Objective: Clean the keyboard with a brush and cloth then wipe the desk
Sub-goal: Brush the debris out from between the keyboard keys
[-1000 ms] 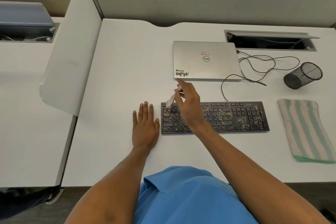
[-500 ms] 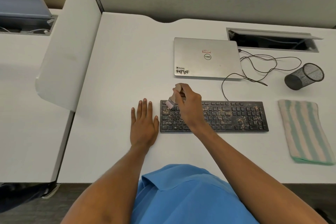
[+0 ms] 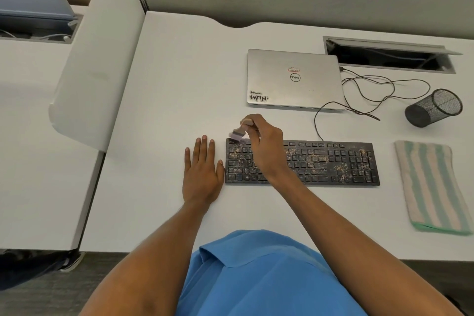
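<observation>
A black keyboard [image 3: 333, 163] speckled with crumbs lies on the white desk [image 3: 179, 79]. My right hand [image 3: 264, 146] grips a small brush [image 3: 239, 133] by its wooden handle, and the pale bristles touch the keyboard's top left corner. My left hand [image 3: 202, 172] lies flat on the desk just left of the keyboard, fingers straight, its thumb close to the keyboard's edge. A folded cloth [image 3: 431, 187] with green and beige stripes lies to the right of the keyboard.
A shut silver laptop [image 3: 292, 79] sits behind the keyboard, with black cables [image 3: 364, 90] trailing to an open cable hatch [image 3: 389, 55]. A black mesh cup [image 3: 433, 108] lies on its side at the right. A white divider panel [image 3: 97, 59] stands at the left.
My right hand has tilted the brush from a slanted hold above the keys down onto the keyboard's top left corner. My left hand has stayed flat on the desk.
</observation>
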Tool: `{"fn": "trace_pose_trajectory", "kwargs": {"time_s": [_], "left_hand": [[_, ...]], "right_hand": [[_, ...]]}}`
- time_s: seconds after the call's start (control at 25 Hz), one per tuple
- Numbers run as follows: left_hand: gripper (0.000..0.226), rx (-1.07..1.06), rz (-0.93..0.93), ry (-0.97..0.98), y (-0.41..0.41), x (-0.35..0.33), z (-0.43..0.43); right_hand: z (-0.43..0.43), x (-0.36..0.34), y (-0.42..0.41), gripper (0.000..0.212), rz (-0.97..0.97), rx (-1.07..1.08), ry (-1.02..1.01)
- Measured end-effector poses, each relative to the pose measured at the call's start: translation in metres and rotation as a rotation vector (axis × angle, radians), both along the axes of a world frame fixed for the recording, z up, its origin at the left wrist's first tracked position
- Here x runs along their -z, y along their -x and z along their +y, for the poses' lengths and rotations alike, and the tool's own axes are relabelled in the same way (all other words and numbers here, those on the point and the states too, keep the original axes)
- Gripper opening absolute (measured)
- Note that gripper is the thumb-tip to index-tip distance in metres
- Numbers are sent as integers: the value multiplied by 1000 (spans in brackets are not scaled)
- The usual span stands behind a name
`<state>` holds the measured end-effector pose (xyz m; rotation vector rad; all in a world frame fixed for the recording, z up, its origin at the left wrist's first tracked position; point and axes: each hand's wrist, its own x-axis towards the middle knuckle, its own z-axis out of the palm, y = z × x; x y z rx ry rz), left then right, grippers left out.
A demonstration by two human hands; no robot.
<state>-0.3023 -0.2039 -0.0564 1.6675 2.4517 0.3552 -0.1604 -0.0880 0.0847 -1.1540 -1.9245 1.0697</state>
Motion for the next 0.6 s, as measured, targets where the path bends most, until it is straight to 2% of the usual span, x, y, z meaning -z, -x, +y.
{"fn": "trace_pose_trajectory", "kwargs": {"time_s": [0.4, 0.6], "left_hand": [[66, -5, -3, -5, 0, -1, 0], [68, -10, -5, -2, -1, -3, -1]], "right_hand": [[2, 7, 8, 16, -70, -156, 2], [3, 1, 0, 17, -103, -143, 36]]}}
